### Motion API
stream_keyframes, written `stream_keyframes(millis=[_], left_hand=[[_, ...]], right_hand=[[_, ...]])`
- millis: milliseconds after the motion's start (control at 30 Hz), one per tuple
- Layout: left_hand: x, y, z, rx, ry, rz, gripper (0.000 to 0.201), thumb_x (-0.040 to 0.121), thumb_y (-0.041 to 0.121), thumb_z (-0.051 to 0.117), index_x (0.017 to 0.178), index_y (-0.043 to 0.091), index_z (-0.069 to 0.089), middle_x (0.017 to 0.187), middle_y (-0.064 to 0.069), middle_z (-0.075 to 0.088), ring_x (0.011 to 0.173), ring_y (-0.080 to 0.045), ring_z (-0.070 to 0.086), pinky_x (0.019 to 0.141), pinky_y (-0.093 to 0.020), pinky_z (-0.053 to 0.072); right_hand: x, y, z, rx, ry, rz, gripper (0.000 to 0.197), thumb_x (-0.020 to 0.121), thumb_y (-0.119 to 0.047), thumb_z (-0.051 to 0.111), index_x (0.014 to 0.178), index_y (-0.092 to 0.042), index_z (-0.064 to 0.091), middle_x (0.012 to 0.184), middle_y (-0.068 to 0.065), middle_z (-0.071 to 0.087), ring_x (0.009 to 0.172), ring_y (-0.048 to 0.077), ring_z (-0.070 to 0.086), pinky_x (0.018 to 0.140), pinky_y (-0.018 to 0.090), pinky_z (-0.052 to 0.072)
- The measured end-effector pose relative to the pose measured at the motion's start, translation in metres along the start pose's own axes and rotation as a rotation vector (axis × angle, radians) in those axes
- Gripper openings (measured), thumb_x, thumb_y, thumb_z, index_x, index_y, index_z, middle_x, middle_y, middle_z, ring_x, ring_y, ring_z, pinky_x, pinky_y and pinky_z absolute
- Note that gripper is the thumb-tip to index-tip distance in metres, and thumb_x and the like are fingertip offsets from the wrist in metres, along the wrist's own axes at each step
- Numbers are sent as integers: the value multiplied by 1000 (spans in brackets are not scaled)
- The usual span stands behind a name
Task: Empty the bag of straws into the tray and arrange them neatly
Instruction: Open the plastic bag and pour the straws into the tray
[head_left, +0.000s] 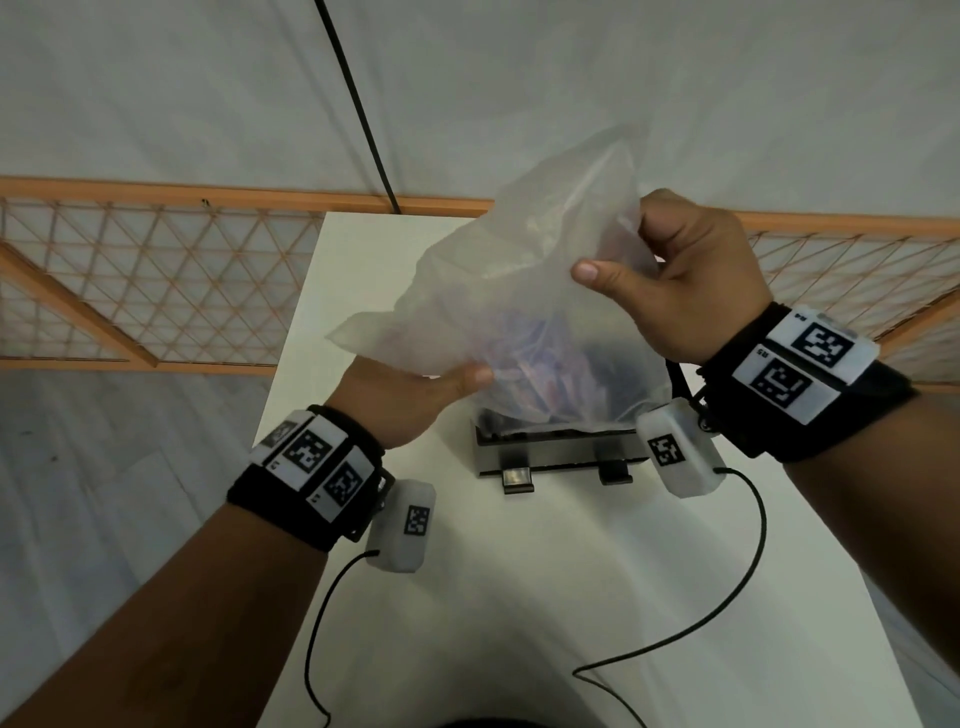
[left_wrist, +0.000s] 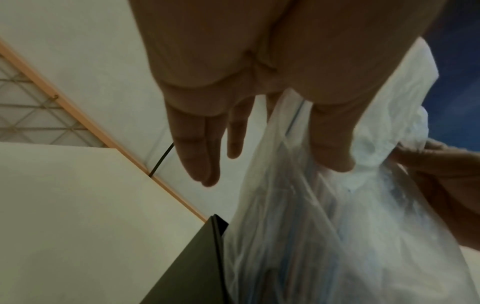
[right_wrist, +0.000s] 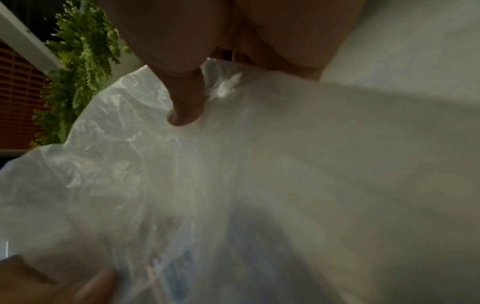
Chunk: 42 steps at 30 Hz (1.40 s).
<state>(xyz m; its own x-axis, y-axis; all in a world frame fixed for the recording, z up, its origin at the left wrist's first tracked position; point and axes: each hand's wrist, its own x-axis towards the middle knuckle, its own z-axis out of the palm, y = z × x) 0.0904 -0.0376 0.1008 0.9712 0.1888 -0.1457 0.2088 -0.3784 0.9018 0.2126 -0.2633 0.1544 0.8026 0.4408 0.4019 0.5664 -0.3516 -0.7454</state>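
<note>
A translucent plastic bag (head_left: 519, 270) hangs upright over a dark tray (head_left: 561, 454) on the white table. Coloured straws (head_left: 540, 358) show blurred through its lower part, which dips into the tray. My left hand (head_left: 457, 382) pinches the bag's lower left edge. In the left wrist view its thumb (left_wrist: 332, 144) presses on the bag (left_wrist: 337, 226) while the other fingers (left_wrist: 200, 148) stretch out beside it, above the tray wall (left_wrist: 192, 263). My right hand (head_left: 621, 247) grips the bag's upper right, fingers curled into the plastic. The tray's inside is hidden.
The narrow white table (head_left: 519, 597) has its left edge close to the tray. A wooden lattice rail (head_left: 156, 270) runs behind it. A black cable (head_left: 358, 104) hangs at the back. Thin wrist-camera cords (head_left: 727, 613) trail over the near tabletop. A green plant (right_wrist: 83, 61) hangs to one side.
</note>
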Motion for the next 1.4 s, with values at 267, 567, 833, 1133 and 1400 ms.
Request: stream_keyframes(millis=[267,567,833,1133,1400], left_hand=[[2,22,-10,-651,76,61,91,42,73,88,121,35,61,113,17,76,112,-8,70,88,-37,59],[13,26,-11,-794,50,-59,107,37,79,86,129,30,61,123,7,74,114,-18,71,81,-37,62],[11,16,11,-553,-85,-241,61,78,69,51,130,38,58,139,9,63,133,-22,56,119,-51,35],[13,15,-12,-874,72,-74,92,80,82,19,150,30,46,146,0,60,134,-27,58,115,-54,39],[22,-1,3,-953,59,-186,100,84,90,11,146,24,55,141,-3,64,132,-27,60,118,-48,37]], right_hand=[[6,-7,-10,-17,-4,21,27,87,-29,72,93,-2,68,92,19,69,85,35,65,66,47,56],[16,-17,-11,93,22,-12,23,90,-16,70,73,-14,55,78,26,63,70,22,62,62,23,47],[32,-31,-9,93,-23,-69,30,89,-19,72,76,2,54,68,11,60,58,12,57,56,25,44],[35,-58,-17,201,44,-62,16,93,-10,65,84,3,60,72,17,67,49,20,61,45,32,49],[38,-70,-19,210,82,-80,29,92,-12,65,89,17,59,67,4,70,52,46,57,37,47,42]])
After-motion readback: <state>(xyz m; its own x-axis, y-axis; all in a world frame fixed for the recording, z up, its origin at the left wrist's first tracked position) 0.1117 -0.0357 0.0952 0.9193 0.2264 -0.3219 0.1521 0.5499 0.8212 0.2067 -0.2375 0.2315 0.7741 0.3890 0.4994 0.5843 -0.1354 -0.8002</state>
